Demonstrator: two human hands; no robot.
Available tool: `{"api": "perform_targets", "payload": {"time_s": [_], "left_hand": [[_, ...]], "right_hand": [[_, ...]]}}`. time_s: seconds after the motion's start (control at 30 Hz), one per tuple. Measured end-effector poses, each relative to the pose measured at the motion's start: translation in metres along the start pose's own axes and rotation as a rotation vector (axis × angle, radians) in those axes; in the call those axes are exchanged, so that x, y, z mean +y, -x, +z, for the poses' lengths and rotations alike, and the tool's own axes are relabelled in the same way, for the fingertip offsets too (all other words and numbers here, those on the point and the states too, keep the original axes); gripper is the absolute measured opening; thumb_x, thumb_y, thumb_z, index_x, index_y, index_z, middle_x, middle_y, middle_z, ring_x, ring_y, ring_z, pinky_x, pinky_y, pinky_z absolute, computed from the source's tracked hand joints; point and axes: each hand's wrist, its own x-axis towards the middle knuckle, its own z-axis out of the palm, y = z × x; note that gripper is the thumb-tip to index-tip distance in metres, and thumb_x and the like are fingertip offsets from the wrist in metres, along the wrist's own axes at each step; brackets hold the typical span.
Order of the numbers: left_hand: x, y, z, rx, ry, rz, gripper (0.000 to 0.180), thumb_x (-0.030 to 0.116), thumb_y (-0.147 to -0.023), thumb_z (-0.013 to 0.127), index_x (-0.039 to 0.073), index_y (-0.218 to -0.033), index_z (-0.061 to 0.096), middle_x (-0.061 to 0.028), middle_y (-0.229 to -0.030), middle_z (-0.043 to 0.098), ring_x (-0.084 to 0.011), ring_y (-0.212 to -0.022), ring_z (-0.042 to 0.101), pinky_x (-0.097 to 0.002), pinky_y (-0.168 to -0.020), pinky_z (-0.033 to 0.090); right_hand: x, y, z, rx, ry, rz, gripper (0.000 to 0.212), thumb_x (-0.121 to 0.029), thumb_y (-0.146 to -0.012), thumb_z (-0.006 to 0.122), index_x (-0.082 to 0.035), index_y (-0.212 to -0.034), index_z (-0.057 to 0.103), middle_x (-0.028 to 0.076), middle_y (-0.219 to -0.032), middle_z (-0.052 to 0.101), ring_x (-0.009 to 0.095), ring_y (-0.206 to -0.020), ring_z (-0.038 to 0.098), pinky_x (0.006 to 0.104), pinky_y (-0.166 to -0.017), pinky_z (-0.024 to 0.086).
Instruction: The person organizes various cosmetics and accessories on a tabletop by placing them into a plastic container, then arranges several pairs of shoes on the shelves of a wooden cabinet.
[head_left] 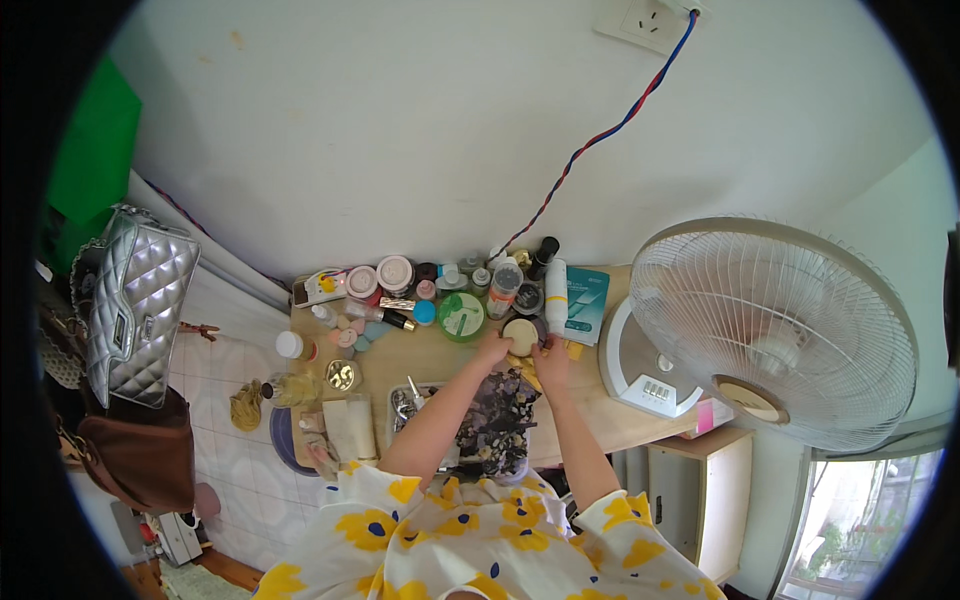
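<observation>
Both arms reach forward over the wooden table. Between my hands is a round, cream-topped container [521,336], possibly a compact or a jar; its kind is too small to tell. My left hand [492,348] grips its left side with bent fingers. On the opposite side, the fingers of my right hand [549,357] close on its edge. A white spray bottle [553,300] stands just beyond my right hand, beside a teal flat package [586,305]. A green-lidded round tub [461,316] is left of the container. Dark floral cloth [497,425] lies below my wrists.
A large fan [775,335] takes up the right side. Pink-lidded jars [395,274] and several bottles crowd the table's back edge. A tray of small metal items [403,402] and a white bottle [290,345] are at left. A silver quilted bag [145,310] hangs far left.
</observation>
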Motion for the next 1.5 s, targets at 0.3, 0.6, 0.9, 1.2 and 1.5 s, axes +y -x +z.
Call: {"api": "perform_targets", "payload": {"time_s": [0.3,0.6,0.9,1.2,1.5], "left_hand": [[-0.012,-0.004,0.002,0.028,0.102,-0.048,0.039,0.006,-0.071,0.061,-0.002,-0.107,0.048,-0.0143,-0.093,0.057,-0.0226,-0.076,0.059,-0.0313,-0.063,0.047],[0.012,0.032,-0.02,-0.042,0.262,-0.128,0.037,0.0,-0.069,0.059,-0.004,-0.105,0.05,-0.015,-0.097,0.057,-0.024,-0.084,0.058,-0.0327,-0.068,0.048],[0.019,0.037,-0.016,-0.058,0.323,-0.064,0.046,-0.002,-0.072,0.054,-0.002,-0.116,0.042,-0.0146,-0.107,0.052,-0.0223,-0.093,0.055,-0.0308,-0.074,0.046],[0.012,0.039,-0.038,-0.29,0.503,-0.185,0.038,0.009,-0.078,0.048,0.001,-0.115,0.047,-0.0132,-0.105,0.055,-0.0218,-0.091,0.057,-0.032,-0.076,0.046],[0.021,0.038,-0.04,-0.285,0.571,-0.115,0.036,0.013,-0.082,0.041,0.006,-0.117,0.045,-0.0109,-0.107,0.056,-0.0216,-0.089,0.058,-0.0303,-0.078,0.045]], "right_hand": [[0.019,0.001,0.035,0.111,-0.083,0.034,0.052,-0.022,-0.066,0.07,0.004,-0.106,0.048,0.016,-0.087,0.056,0.027,-0.078,0.056,0.0348,-0.069,0.045],[0.03,-0.002,0.041,-0.034,-0.433,0.301,0.059,-0.021,-0.058,0.076,0.005,-0.102,0.047,0.013,-0.083,0.055,0.022,-0.074,0.055,0.0304,-0.064,0.046],[0.037,-0.012,0.057,-0.028,-0.53,0.364,0.062,-0.02,-0.058,0.075,0.005,-0.104,0.043,0.012,-0.087,0.054,0.019,-0.078,0.054,0.0285,-0.069,0.045],[0.015,0.007,0.036,0.203,-0.828,0.334,0.055,-0.014,-0.065,0.072,0.003,-0.106,0.04,0.011,-0.088,0.052,0.016,-0.077,0.051,0.027,-0.069,0.043],[-0.025,-0.062,-0.001,0.043,-0.844,0.39,0.059,-0.025,-0.075,0.065,0.0,-0.118,0.032,0.01,-0.09,0.056,0.016,-0.076,0.052,0.0276,-0.065,0.042]]}}
